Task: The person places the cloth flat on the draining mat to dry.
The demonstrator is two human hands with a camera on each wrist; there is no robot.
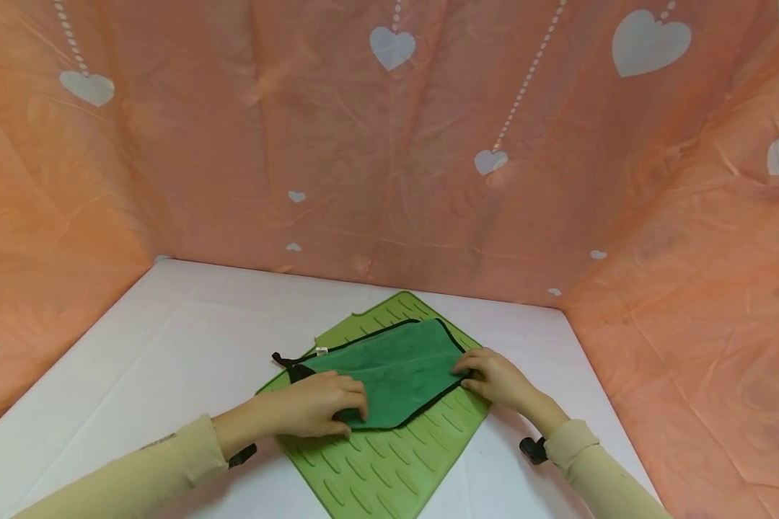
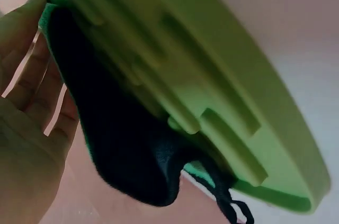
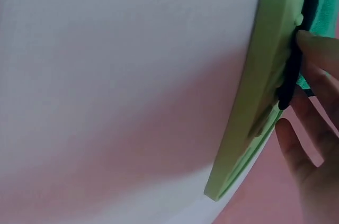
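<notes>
A green cloth [image 1: 396,367] with black edging lies folded on a light green ridged mat [image 1: 389,461]. A dark loop and a small white tag show at its left end. My left hand [image 1: 321,404] pinches the cloth's near left edge between thumb and fingers. In the left wrist view, the cloth's dark underside [image 2: 116,128] hangs a little off the mat's ridges beside the left hand [image 2: 32,113]. My right hand [image 1: 496,378] pinches the right corner. The right wrist view shows the right thumb and fingers [image 3: 312,123] at the black edging [image 3: 292,70].
The mat sits at an angle on a white-covered table [image 1: 188,346]. A peach curtain [image 1: 337,144] with white hearts rises behind the table and at both sides. Dark wrist straps [image 1: 534,450] show under the sleeves.
</notes>
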